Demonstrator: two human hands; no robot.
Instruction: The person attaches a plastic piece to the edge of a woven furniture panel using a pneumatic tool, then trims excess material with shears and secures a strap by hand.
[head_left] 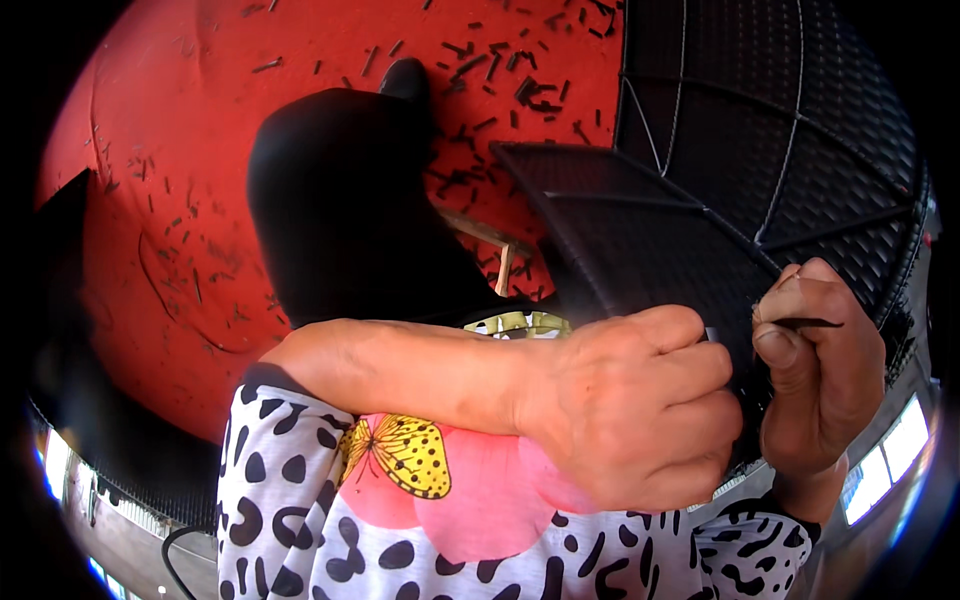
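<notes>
My left forearm reaches across in front of my body, and my left hand (645, 410) is closed in a fist with its back turned up. What its fingers hold is hidden; only a small pale bit shows by the knuckles. To its right, my right hand (822, 365) is raised, its thumb and bent fingers pinched on a thin dark strip (812, 323). Both hands are beside a black woven wicker panel (650, 245), which joins a larger woven section (840, 150) with ribbed seams behind it.
Many short dark offcuts (540, 95) lie scattered over the red floor (200, 110). My black-clad leg (350, 200) stretches forward on the left. A wooden piece (505, 268) shows between the leg and the panel. Bright windows (888, 460) are at the lower right.
</notes>
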